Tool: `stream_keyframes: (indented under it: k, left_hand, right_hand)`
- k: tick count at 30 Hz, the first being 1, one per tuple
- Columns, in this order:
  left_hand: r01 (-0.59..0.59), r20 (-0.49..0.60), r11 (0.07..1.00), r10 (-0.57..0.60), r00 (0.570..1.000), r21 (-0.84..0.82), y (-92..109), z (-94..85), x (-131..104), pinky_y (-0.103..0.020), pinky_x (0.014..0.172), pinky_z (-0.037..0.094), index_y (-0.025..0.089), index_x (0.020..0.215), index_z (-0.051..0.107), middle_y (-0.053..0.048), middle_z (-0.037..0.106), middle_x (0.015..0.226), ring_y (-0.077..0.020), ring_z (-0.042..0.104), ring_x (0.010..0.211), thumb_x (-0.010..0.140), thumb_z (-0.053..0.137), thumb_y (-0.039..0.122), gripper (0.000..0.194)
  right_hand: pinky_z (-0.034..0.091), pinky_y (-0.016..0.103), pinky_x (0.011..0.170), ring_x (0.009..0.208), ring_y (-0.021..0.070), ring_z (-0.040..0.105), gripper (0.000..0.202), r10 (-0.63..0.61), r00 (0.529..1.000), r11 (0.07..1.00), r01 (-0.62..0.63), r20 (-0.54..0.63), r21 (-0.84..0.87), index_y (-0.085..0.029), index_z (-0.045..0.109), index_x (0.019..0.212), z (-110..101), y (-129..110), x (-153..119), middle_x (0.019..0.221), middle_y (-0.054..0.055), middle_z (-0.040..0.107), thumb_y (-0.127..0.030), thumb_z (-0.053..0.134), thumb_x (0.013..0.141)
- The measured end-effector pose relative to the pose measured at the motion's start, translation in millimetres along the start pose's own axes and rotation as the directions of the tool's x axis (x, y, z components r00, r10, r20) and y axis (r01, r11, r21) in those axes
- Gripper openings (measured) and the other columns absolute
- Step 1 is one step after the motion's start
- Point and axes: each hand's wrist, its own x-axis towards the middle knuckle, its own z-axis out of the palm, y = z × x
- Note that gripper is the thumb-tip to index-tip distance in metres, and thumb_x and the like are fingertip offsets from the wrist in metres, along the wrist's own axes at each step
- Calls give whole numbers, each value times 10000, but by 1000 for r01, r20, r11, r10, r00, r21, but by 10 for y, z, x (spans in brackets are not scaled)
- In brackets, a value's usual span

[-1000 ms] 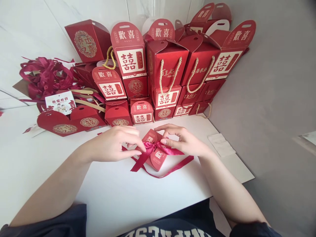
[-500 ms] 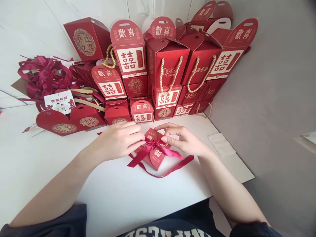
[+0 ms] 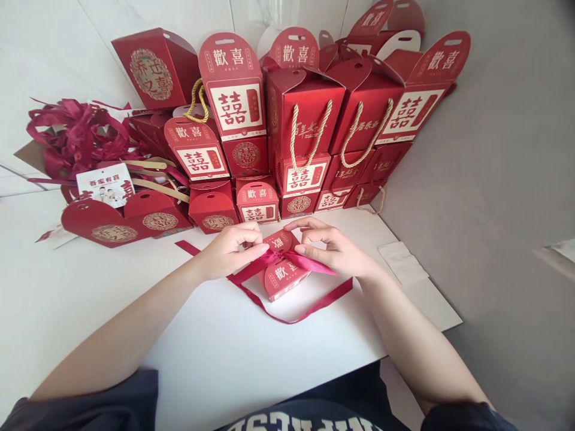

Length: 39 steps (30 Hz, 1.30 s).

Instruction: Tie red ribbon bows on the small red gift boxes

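Note:
In front of me on the white table lies a small red gift box with white lettering. A crimson satin ribbon is tied across its top, knotted at the middle. My left hand pinches the ribbon just left of the knot, between thumb and curled fingers. On the other side, my right hand has its thumb on the ribbon by the knot, fingers curled and the forefinger reaching over the far edge of the box. A second, loose ribbon curves on the table nearer to me, passing left under my left wrist.
Stacked red gift boxes, several with rope handles, line the wall behind. At far left, a tangle of crimson ribbons sits above an open red box holding cards and fan-like sticks. A folded white paper lies at right.
The small box has turned and its near corner has shifted left. My left hand has drawn its fingers in to the ribbon by the knot; the right hand has moved little.

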Motion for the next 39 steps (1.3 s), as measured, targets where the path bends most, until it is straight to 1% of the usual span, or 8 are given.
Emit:
stream_keyframes:
  k: [9, 13, 15, 19, 24, 30, 35, 39]
  left_hand:
    - [57, 110, 985, -40, 993, -161, -42, 15, 17, -240, 555, 265, 164, 612, 371, 46, 333, 598, -85, 325, 573, 938, 513, 394, 423]
    - [103, 125, 962, -72, 989, -255, -66, 23, 48, -228, 563, 308, 156, 616, 429, 39, 421, 596, -82, 386, 571, 935, 520, 395, 408]
    - [116, 107, 953, -89, 990, -278, -76, 35, 65, -224, 572, 342, 150, 609, 466, 29, 481, 587, -84, 441, 567, 931, 530, 398, 411]
    - [123, 96, 944, -98, 991, -307, -84, 58, 73, -210, 521, 345, 145, 608, 512, 24, 521, 542, -74, 461, 507, 925, 547, 406, 412]
    - [160, 114, 928, -128, 985, -336, -43, 87, 47, -189, 431, 294, 147, 632, 523, 39, 511, 506, -53, 421, 425, 910, 576, 406, 383]
    - [119, 55, 934, -107, 993, -336, 11, 152, 49, -199, 470, 332, 145, 600, 517, 30, 525, 526, -64, 467, 473, 910, 578, 380, 394]
    - [73, -130, 972, -104, 986, -223, -7, 234, 35, -212, 468, 273, 156, 509, 338, 59, 355, 457, -54, 339, 462, 883, 609, 380, 514]
    - [61, -199, 988, -88, 976, -139, 29, 275, 34, -213, 472, 261, 158, 502, 296, 60, 318, 454, -55, 303, 474, 876, 608, 358, 527]
  right_hand:
    - [360, 389, 1074, 1178, 205, 532, 321, 64, 998, 995, -63, -18, 75, -189, 553, 678, -35, 68, 0, 1205, 59, 542, -341, 562, 961]
    - [385, 375, 1041, 1110, 194, 549, 295, 80, 997, 993, -79, -3, 84, -193, 596, 709, -69, 141, 15, 1122, 52, 554, -361, 578, 951]
    - [409, 376, 1007, 1087, 196, 561, 213, 82, 996, 995, -81, -22, 66, -212, 633, 817, -86, 136, 7, 1108, 51, 574, -364, 575, 953]
    - [428, 374, 955, 1042, 202, 553, 118, -29, 979, 993, 5, -202, -116, -237, 616, 1006, -101, 8, -49, 1060, 52, 583, -335, 580, 951]
    - [434, 353, 900, 942, 190, 533, 84, -142, 982, 934, 91, -125, -347, -216, 621, 950, -60, -129, -71, 964, 43, 547, -296, 622, 926]
    - [423, 359, 866, 907, 196, 500, 142, -94, 990, 897, 39, -105, -440, -197, 572, 812, 3, -96, -35, 914, 42, 521, -277, 605, 925]
    - [417, 283, 706, 743, 142, 493, 289, -12, 991, 959, -25, -130, -282, -193, 462, 666, 59, -113, -48, 793, 6, 511, -234, 579, 928]
    - [388, 265, 636, 652, 122, 494, 276, 59, 984, 969, -98, -171, -226, -193, 476, 659, 80, -129, -57, 693, -18, 540, -211, 580, 914]
